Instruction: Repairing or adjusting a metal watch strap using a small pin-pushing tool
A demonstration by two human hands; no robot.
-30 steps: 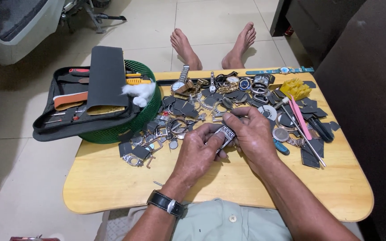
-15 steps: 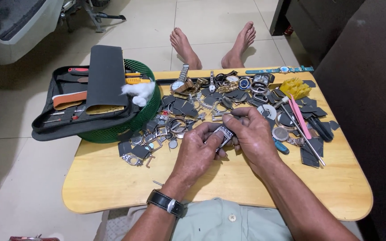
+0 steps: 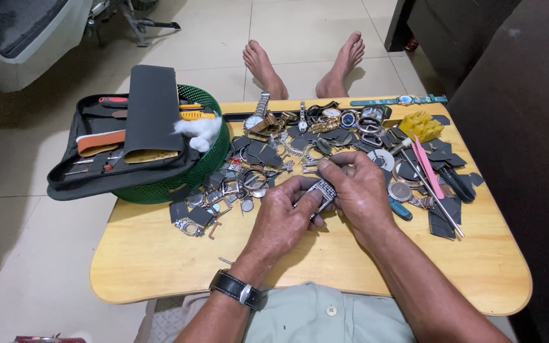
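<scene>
Over the middle of a small wooden table [image 3: 160, 267], my left hand [image 3: 284, 216] and my right hand [image 3: 360, 190] meet and together grip a silver metal watch band [image 3: 323, 189]. Left fingers pinch its lower end, right fingers close over its upper end. A black wristwatch [image 3: 236, 289] sits on my left wrist. Just beyond my hands lies a heap of watch parts [image 3: 268, 165]: cases, rings, dark straps and metal links.
A green basket [image 3: 214, 162] at the table's left holds an open black tool case [image 3: 128, 143] with small tools and a white cloth [image 3: 198, 130]. Whole watches [image 3: 262, 114] line the far edge. Yellow piece [image 3: 420, 124], pink stick [image 3: 428, 166] and tweezers lie right. My bare feet [image 3: 303, 63] rest beyond.
Both hands stay in place on the watch band; only the fingers shift slightly. The parts on the table have not moved.
</scene>
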